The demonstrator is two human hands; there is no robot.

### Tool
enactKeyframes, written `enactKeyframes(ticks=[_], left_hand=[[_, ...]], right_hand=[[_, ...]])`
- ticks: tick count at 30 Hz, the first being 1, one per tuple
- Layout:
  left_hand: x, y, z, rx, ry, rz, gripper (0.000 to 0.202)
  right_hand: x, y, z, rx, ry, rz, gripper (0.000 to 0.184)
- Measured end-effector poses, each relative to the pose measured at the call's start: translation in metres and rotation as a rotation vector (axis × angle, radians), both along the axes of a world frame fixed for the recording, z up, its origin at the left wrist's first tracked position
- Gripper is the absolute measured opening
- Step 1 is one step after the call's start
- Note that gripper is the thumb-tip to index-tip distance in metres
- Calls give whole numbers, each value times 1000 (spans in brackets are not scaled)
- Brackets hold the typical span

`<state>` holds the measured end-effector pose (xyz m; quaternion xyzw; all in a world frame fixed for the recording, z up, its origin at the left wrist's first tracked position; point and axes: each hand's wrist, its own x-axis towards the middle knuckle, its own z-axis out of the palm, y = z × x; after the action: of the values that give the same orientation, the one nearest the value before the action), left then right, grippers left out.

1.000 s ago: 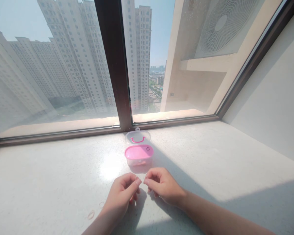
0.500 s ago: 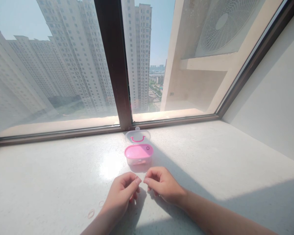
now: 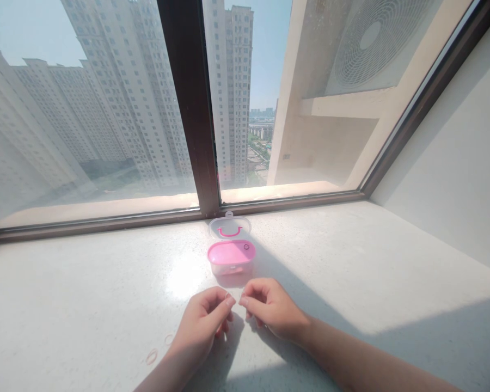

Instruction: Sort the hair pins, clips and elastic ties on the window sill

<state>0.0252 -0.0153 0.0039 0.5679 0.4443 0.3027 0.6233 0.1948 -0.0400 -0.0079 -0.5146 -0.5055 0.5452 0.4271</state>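
My left hand [image 3: 207, 321] is closed in a pinch, thumb against forefinger, low in the middle of the view. A thin pale edge shows at its fingertips, too small to name. Just to the right, my right hand [image 3: 274, 310] pinches the same way, and whatever is in it is hidden. A narrow gap separates the two sets of fingertips. Beyond them stands a small oval box [image 3: 232, 268] with a pink inner tray [image 3: 228, 253] and its clear lid [image 3: 229, 222] tipped back, a pink handle on it. Thin pale rings [image 3: 151, 356] lie left of my left forearm.
The pale speckled windowsill [image 3: 106, 294] carries everything. Behind the box runs a brown window frame [image 3: 210, 204], and a white wall [image 3: 453, 152] rises on the right. Sunlight and a broad shadow cross the sill.
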Motion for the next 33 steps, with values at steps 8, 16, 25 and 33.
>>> enactKeyframes(ticks=[8, 16, 25, 33], left_hand=[[0, 2, -4, 2, 2, 6, 35], [1, 1, -1, -15, -15, 26, 36], [1, 2, 0, -14, -32, 30, 36], [0, 1, -3, -1, -38, 22, 33]], right_hand=[[0, 0, 0, -1, 3, 2, 18], [0, 0, -2, 5, 15, -4, 18], [0, 0, 2, -4, 24, -10, 19], [2, 2, -1, -1, 50, -12, 20]])
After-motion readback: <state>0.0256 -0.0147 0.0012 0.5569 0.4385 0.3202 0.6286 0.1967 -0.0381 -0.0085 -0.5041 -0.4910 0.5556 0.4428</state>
